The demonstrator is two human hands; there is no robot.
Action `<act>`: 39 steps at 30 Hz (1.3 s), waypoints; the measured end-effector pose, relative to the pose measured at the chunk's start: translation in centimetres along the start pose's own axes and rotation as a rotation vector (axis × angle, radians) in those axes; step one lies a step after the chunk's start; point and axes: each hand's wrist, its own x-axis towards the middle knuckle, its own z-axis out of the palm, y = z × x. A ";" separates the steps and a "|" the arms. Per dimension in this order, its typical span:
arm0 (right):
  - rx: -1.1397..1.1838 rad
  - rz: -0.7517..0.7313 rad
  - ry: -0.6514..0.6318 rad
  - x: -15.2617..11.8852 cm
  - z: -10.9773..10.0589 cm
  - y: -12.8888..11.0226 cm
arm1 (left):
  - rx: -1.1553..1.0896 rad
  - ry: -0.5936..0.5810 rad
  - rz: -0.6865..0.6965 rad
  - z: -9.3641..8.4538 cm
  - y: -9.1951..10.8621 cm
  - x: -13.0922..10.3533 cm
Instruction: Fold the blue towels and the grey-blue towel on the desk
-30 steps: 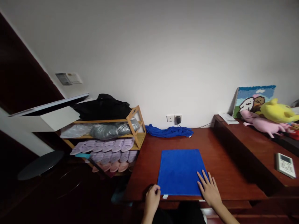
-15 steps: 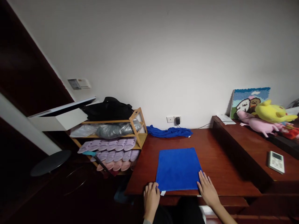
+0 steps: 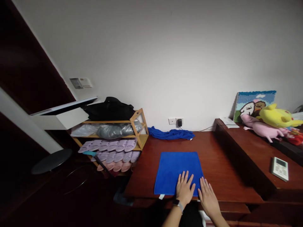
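A blue cloth (image 3: pixel 175 167) lies flat as a near square at the front of the reddish-brown table, a white tag at its lower left edge. My left hand (image 3: pixel 185 188), with a watch on the wrist, rests palm down on the cloth's lower right part, fingers spread. Beside it my right hand (image 3: pixel 208 197) lies flat across the cloth's lower right edge, fingers stretched out. Neither hand grips anything. A second blue cloth (image 3: pixel 170 134) is bunched along the wall at the table's back edge.
Left of the table stands a wooden rack (image 3: pixel 140 129) with slippers, plastic-wrapped items and a black bag (image 3: pixel 110 109). On the raised surface at right are a white device (image 3: pixel 280 168), plush toys (image 3: pixel 264 127) and a picture. A charger (image 3: pixel 179 122) sits in the wall socket.
My left hand has moved right, from the cloth's lower left corner onto its lower right part, and its fingers have spread. My right hand has shifted slightly down and left.
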 end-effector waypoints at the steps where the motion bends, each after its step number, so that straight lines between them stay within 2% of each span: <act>1: 0.004 0.007 -0.002 0.0 0.0 0.0 | 0.026 0.017 -0.042 -0.3 -1.4 -0.8; 5: 0.039 0.030 -0.010 -0.2 -0.1 -0.2 | 0.180 0.094 -0.274 -3.1 -9.0 -4.7; 7: 0.039 0.051 -0.031 -0.3 -0.3 -0.4 | 0.219 0.113 -0.319 -4.4 -12.2 -6.5; 9: 0.021 0.076 -0.073 -0.2 -0.7 -0.7 | 0.229 0.116 -0.298 -5.1 -14.2 -7.7; 12: -0.012 0.110 -0.136 1.3 -2.0 -1.4 | 0.232 0.122 -0.253 -5.0 -15.0 -8.2; 16: -0.041 0.159 -0.196 6.0 -4.3 -2.1 | 0.237 0.128 -0.252 -4.8 -14.4 -7.9; 18: -0.045 0.175 -0.252 8.2 -4.8 -2.2 | 0.240 0.120 -0.251 -5.0 -14.4 -8.0; 21: -0.048 0.186 -0.312 9.7 -4.2 -1.9 | 0.254 0.096 -0.244 -5.5 -14.7 -8.2; 24: -0.053 0.179 -0.305 9.6 -3.0 -1.6 | 0.276 0.117 -0.246 -5.8 -13.9 -7.3; 26: -0.054 0.178 -0.304 9.3 -2.6 -1.4 | 0.265 0.153 -0.221 -5.4 -12.0 -5.6; 28: -0.055 0.179 -0.311 9.3 -2.5 -1.4 | 0.217 0.160 -0.136 -4.2 -8.7 -2.9; 32: -0.069 0.152 -0.362 9.5 -2.7 -1.0 | 0.091 0.083 0.112 -0.5 -1.2 2.8; 34: -0.085 0.128 -0.386 9.6 -2.7 -0.7 | 0.049 0.047 0.140 1.1 1.1 4.7; 36: -0.090 0.123 -0.390 9.6 -2.6 -0.5 | 0.035 0.018 0.099 1.9 1.5 5.5; 37: -0.086 0.134 -0.384 9.6 -2.6 -0.5 | 0.039 0.011 0.064 1.9 0.9 5.5; 39: -0.073 0.162 -0.369 9.7 -2.6 -0.7 | 0.069 0.010 -0.016 1.1 -1.8 4.8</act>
